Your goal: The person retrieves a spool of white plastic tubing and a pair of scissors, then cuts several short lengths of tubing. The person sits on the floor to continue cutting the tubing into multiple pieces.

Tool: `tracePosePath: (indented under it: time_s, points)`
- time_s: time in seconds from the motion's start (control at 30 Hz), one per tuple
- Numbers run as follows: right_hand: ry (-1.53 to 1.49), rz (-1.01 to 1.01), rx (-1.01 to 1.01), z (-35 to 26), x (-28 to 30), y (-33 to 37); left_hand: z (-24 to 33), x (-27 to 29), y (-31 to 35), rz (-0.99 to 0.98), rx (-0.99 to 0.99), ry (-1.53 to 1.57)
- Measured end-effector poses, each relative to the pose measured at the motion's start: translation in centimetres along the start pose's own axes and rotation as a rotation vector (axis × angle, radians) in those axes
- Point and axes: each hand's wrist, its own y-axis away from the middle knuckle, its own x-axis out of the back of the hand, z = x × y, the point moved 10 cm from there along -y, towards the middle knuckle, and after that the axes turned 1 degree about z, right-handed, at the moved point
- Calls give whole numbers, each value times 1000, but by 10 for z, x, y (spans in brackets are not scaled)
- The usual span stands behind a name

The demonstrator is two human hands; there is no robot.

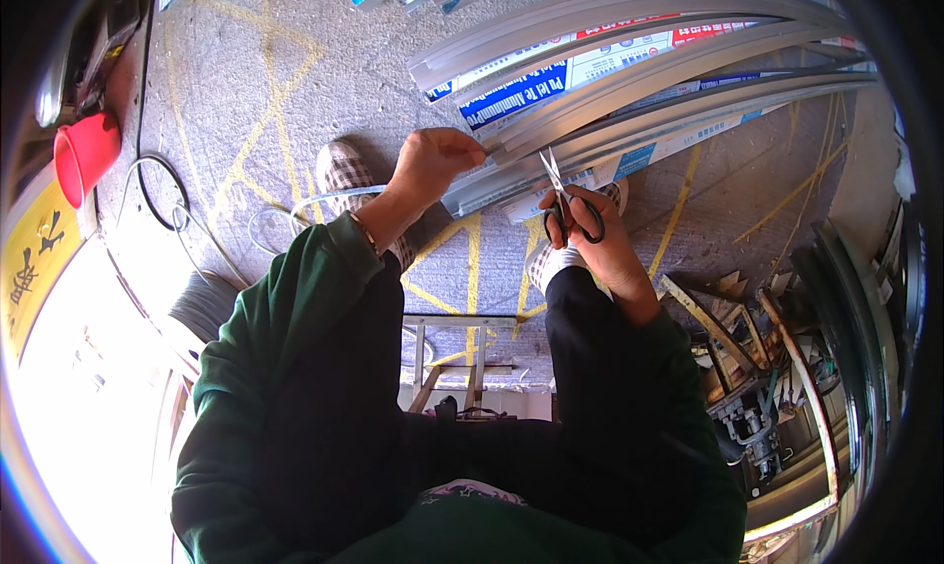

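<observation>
My left hand [433,166] is closed in a pinch at the near left end of a long silver metal profile [610,97]. A thin grey strip [339,192] runs in from the left, passes behind the wrist and lines up with those fingers; its end there is hidden. In my right hand [602,244] is a pair of scissors [555,176], my fingers through its black handles. The blades point up and away from me, slightly apart, in front of the lower profiles [511,178].
More profiles in blue and white printed wrapping [521,92] lie beyond my hands. At left are a red bucket [88,156] and a coil of grey strip [205,308]. A small metal frame [457,321] stands between my legs; a rusty frame with machine parts [757,436] is at right.
</observation>
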Motion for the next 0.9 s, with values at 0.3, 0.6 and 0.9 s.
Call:
tracePosePath:
  time_s: [0.3, 0.6, 0.9]
  points:
    - [145, 68, -71, -2, -1, -2, 4, 2, 2, 14, 74, -84]
    - [108, 162, -244, 3, -10, -20, 12, 1, -2, 95, -31, -199]
    - [80, 158, -253, 2, -15, -29, 18, 1, 0, 119, -54, -214]
